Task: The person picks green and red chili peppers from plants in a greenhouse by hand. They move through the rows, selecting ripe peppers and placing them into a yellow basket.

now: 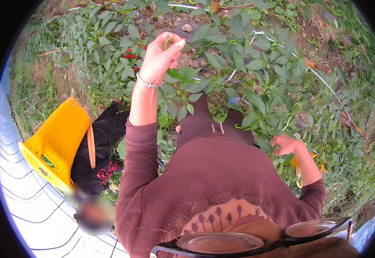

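My left hand (166, 53), with a bangle at the wrist, is raised over the pepper plants. Its fingers are closed around a long green chili pepper (182, 76), which sticks out below the little finger. A curved green stem (167, 44) shows between thumb and forefinger; whether it belongs to the same pepper is hidden. Lower at the right, my right hand (284, 145) is among the leaves of a pepper plant (255, 100) with its fingers bent. I cannot make out whether it grips anything. Another curled green pepper (238, 126) hangs near my leg.
Red chilies (129, 56) hang in the foliage ahead. White twine (326, 85) runs along the row between wooden stakes (315, 65). At my left is a person in black clothing (102, 142) with a yellow perforated basket (63, 129) on an orange strap (91, 146).
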Demonstrator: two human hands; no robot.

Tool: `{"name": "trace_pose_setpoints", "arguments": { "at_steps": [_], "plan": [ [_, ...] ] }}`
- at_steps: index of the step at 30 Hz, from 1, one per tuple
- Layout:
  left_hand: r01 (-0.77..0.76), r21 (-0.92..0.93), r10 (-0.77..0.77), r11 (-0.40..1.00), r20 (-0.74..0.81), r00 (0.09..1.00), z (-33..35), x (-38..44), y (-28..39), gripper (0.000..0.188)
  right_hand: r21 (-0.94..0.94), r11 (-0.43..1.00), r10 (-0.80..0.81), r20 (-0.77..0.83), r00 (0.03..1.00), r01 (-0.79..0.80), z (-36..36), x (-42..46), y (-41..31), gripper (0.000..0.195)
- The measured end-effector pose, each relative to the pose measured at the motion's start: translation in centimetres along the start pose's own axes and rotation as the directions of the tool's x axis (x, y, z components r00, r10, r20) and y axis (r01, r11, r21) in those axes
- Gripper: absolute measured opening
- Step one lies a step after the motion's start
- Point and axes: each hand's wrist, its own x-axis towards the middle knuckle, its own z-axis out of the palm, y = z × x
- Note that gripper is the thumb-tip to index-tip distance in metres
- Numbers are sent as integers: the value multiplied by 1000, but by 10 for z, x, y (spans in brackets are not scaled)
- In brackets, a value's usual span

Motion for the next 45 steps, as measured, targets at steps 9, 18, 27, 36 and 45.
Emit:
{"name": "trace_pose_setpoints", "arguments": {
  "at_steps": [9, 18, 27, 36, 45],
  "plan": [
    [544, -589, -440, 598, 326, 837, -17, 40, -113, 11, 27, 982, -116, -699, 705, 188, -129, 94, -189, 49],
    [539, -779, -587, 322, 282, 759, -35, 23, -188, 8, 144, 989, 91, -738, 669, 24, -215, 353, -103, 29],
    [554, -754, -586, 355, 282, 759, -31, 8, -191, 7, 33, 807, 483, -613, 625, -590, -260, 498, 17, 25],
    [443, -759, -513, 476, 169, 841, -49, -13, -168, 9, 89, 931, 307, -714, 629, -353, -238, 389, -59, 31],
    [409, -594, -393, 693, 164, 905, -92, -32, -104, 9, 829, 375, 463, -555, 691, 414, -165, 137, -179, 25]
  ]
}}
